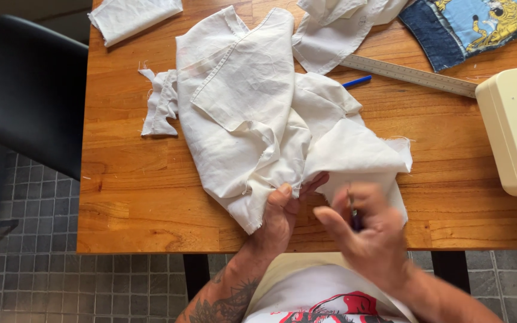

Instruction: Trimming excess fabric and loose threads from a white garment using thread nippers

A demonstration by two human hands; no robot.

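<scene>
A crumpled cream cloth garment (252, 113) lies spread over the wooden table (127, 173). My left hand (279, 215) pinches the cloth's lower edge near the table's front, thumb on top. My right hand (366, 230), blurred by motion, is just right of it and grips a small dark slender tool (353, 216) whose tip points up toward the cloth's edge. What kind of tool it is cannot be made out.
A metal ruler (408, 75) and a blue pen (357, 81) lie behind the cloth. A cream sewing machine (513, 128) stands at the right edge. Blue printed denim (468, 27) is at the back right, more cream pieces (133, 17) at the back left, a black chair (28, 90) left of the table.
</scene>
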